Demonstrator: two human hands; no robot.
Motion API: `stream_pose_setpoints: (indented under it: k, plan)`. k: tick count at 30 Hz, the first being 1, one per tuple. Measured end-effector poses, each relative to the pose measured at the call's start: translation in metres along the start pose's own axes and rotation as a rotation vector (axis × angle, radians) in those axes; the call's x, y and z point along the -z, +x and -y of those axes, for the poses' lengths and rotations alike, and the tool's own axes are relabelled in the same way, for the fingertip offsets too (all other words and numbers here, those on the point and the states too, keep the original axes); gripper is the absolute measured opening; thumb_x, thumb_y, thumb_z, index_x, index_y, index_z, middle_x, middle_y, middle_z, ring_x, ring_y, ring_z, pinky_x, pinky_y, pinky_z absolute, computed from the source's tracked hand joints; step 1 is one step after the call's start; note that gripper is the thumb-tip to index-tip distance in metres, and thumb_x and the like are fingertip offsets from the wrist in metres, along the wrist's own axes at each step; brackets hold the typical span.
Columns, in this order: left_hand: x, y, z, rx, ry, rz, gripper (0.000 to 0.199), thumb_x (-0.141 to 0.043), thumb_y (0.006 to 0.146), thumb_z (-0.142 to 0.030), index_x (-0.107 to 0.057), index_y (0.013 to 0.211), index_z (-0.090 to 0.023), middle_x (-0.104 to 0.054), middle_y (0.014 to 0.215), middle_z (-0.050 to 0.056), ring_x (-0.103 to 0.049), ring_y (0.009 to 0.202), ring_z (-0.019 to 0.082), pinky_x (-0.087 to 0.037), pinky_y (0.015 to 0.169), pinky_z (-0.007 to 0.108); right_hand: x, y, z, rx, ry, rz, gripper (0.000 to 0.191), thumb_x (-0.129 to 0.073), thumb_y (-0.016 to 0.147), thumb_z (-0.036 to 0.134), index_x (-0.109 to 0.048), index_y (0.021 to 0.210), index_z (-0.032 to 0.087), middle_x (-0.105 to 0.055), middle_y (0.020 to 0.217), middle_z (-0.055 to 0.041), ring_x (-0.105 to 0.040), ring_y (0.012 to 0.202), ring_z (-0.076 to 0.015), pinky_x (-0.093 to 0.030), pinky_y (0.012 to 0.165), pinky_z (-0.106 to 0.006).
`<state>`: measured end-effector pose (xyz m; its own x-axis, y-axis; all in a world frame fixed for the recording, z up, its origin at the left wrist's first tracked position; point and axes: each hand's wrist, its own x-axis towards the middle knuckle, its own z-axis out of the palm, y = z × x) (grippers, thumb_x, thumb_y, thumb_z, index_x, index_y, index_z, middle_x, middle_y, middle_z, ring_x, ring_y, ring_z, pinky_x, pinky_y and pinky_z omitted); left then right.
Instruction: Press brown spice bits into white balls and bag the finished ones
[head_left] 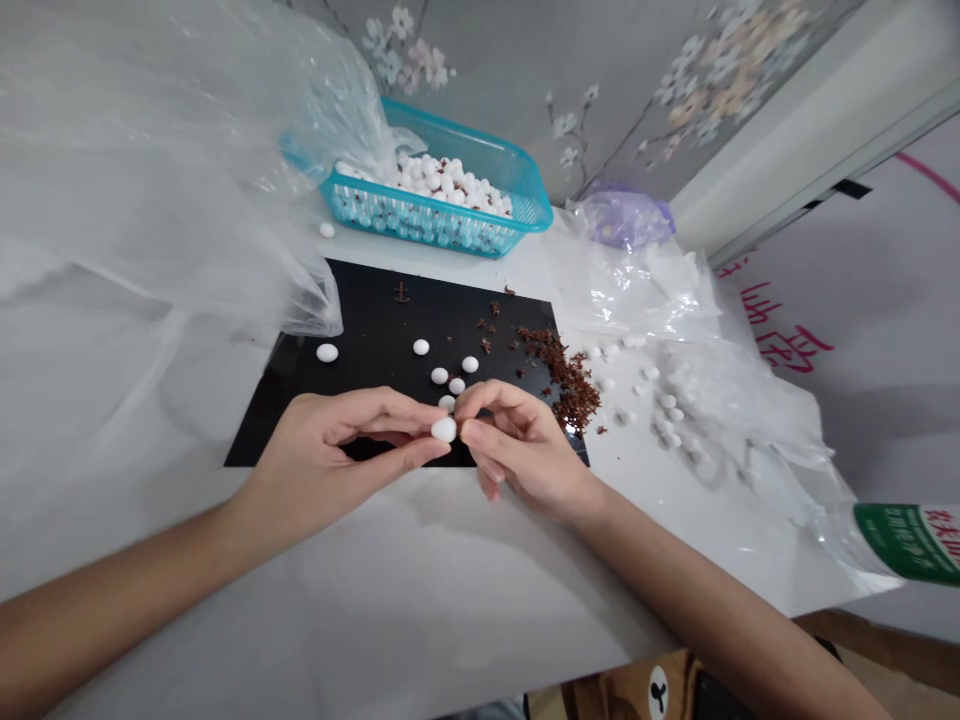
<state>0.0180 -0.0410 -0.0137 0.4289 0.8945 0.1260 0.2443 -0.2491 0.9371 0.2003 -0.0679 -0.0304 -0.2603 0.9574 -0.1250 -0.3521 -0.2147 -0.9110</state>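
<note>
Between the thumb and fingers of my left hand (352, 440) is a small white egg-shaped piece (444, 430). My right hand (525, 445) is closed in a pinch right at the egg's right side. Whatever its fingertips hold is too small and covered to make out. Just beyond the fingers, several more white egg-shaped pieces (439, 376) lie on a black board (367, 310). A heap of tiny brown branched pieces (574, 385) spreads over the board's right edge, with a few loose ones near its top.
Behind the board stands a blue plastic basket (529, 195) full of white pieces mixed with brown bits. A large clear plastic bag (187, 170) covers the left side. At right are a clear bag of white pieces (720, 400), a purple bag (626, 218) and a green-labelled bottle (907, 540).
</note>
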Motion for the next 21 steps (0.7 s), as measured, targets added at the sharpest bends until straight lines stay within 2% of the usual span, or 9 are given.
stream_pose_setpoints:
  k: [11,17,21]
  plan:
    - [0.0030,0.0008,0.0011,-0.053,0.038,0.035,0.010,-0.070,0.071,-0.025,-0.071,0.080,-0.028,-0.075,0.079,-0.006,-0.071,0.070,0.014,-0.058,0.066,0.018,0.0001,0.0005,0.0007,-0.051,-0.009,0.054,0.022,-0.072,0.072,0.030,-0.054,0.074,0.018,-0.050,0.064,0.0082,-0.035,0.032,0.0018,-0.040,0.028,-0.012]
    - [0.0026,0.0026,-0.0014,0.004,0.077,0.047,0.005,-0.070,0.071,-0.026,-0.070,0.076,-0.027,-0.075,0.079,-0.007,-0.071,0.072,0.012,-0.056,0.067,0.014,0.0018,0.0019,-0.0001,-0.021,-0.024,0.104,0.023,-0.070,0.074,0.033,-0.053,0.076,0.018,-0.043,0.051,0.0113,-0.037,0.032,-0.0009,-0.045,0.030,-0.014]
    - [0.0035,0.0038,0.0002,0.016,0.109,0.054,0.003,-0.070,0.070,-0.027,-0.070,0.073,-0.025,-0.074,0.078,-0.007,-0.070,0.070,0.012,-0.056,0.068,0.015,0.0002,0.0024,0.0032,-0.051,-0.016,0.082,0.025,-0.071,0.072,0.031,-0.051,0.077,0.018,-0.050,0.069,0.0076,-0.041,0.037,0.0003,-0.049,0.032,-0.016]
